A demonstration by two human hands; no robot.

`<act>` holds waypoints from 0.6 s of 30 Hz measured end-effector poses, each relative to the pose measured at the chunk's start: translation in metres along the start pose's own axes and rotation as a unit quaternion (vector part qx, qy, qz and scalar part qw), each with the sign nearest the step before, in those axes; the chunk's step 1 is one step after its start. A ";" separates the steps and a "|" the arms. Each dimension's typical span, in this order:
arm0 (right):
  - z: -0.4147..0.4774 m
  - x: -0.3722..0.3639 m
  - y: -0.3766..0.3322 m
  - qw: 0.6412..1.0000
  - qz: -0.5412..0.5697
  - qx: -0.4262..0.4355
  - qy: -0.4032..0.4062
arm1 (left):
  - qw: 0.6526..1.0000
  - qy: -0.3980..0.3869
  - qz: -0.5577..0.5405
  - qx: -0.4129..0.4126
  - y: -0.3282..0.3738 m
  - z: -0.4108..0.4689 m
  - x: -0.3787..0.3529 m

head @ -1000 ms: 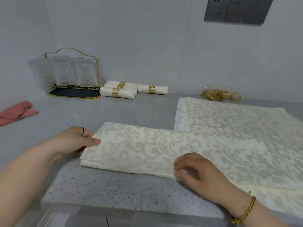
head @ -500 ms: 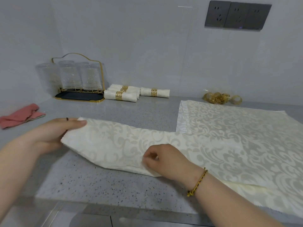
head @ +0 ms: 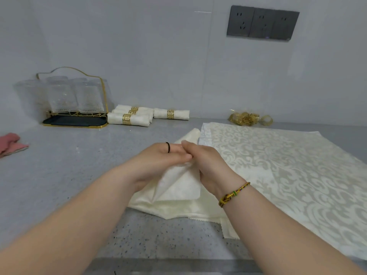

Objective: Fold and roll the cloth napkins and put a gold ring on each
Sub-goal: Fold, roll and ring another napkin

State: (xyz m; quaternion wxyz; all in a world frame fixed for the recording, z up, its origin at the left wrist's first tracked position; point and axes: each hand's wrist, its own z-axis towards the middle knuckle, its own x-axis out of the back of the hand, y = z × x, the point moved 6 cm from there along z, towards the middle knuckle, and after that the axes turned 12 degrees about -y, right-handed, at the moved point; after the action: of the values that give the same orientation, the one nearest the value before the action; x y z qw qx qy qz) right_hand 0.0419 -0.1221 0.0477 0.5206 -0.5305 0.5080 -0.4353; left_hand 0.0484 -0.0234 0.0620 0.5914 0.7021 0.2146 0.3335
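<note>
Right, the grey speckled counter runs wall to wall under me, and the flat cream damask napkins lie spread over its right side. At their near left corner sits the napkin I'm working, folded into layers, its lower part resting on the counter and its upper flap lifted between my hands. My left hand has its fingers curled over the raised fold, gripping it (black band on one finger), and my right hand is pressed up against it, pinching the same fold from the other side. A tip of the cloth pokes out beyond my knuckles. Back left by the wall stands the gold wire rack of glasses. Just beside it lie the rolled napkins, each already ringed. The loose gold rings are heaped at the wall behind the spread napkins.
</note>
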 end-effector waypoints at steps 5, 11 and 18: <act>-0.011 0.049 0.009 0.994 -0.044 -0.035 0.095 | 0.996 0.063 0.023 -0.050 -0.004 -0.004 -0.001; -0.043 0.111 -0.002 0.975 -0.140 -0.034 0.170 | 0.951 -0.014 0.307 -0.037 -0.023 0.000 -0.020; -0.070 0.159 0.015 0.937 -0.247 -0.109 0.222 | 0.864 -0.103 0.493 -0.028 -0.054 0.012 -0.044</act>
State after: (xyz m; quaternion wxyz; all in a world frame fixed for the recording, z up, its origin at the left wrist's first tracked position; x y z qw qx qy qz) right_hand -0.0119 -0.2862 0.0272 0.2092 -0.5826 0.5077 -0.5992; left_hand 0.0319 -0.0513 -0.0011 0.3883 0.7300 -0.2309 0.5129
